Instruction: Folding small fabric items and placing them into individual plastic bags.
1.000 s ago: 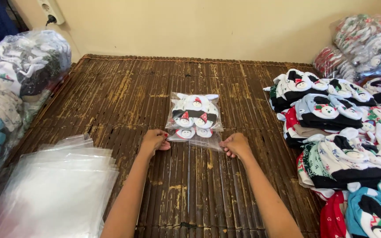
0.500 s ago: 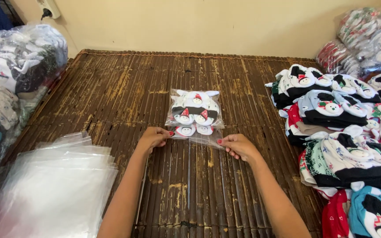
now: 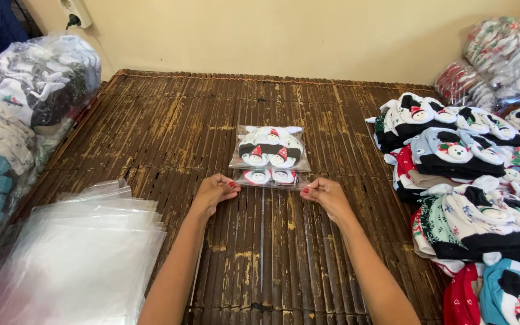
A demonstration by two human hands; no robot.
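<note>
Both hands at the near edge of a clear plastic bag (image 3: 270, 157) w/ folded socks inside – white, black, red, snowman-type pattern. Bag lies flat on the dark slatted bamboo table (image 3: 170, 129), roughly centre. Left hand (image 3: 213, 191) pinches the bag's near-left corner, fingers curled, thumb & forefinger clamped on the plastic edge. Right hand (image 3: 326, 194) does the same at the near-right corner, also clamped on the edge. Hands are apart, one at each end of the bag's open flap, which looks stretched between them. Red nail polish on both.

Near-left on the table: stack of empty clear plastic bags (image 3: 79, 259), well apart from the left hand. Far left: big bulging plastic sacks of packed socks (image 3: 40, 78), grey/white/teal. Right side: pile of loose folded socks (image 3: 470, 180) in many colours – black, white, green, red, teal – near the right forearm but not touching the bag. Far-right corner: more bagged socks (image 3: 501, 57) stacked vs. the cream wall (image 3: 272, 36). Wall socket w/ plug (image 3: 74, 11) top left.
</note>
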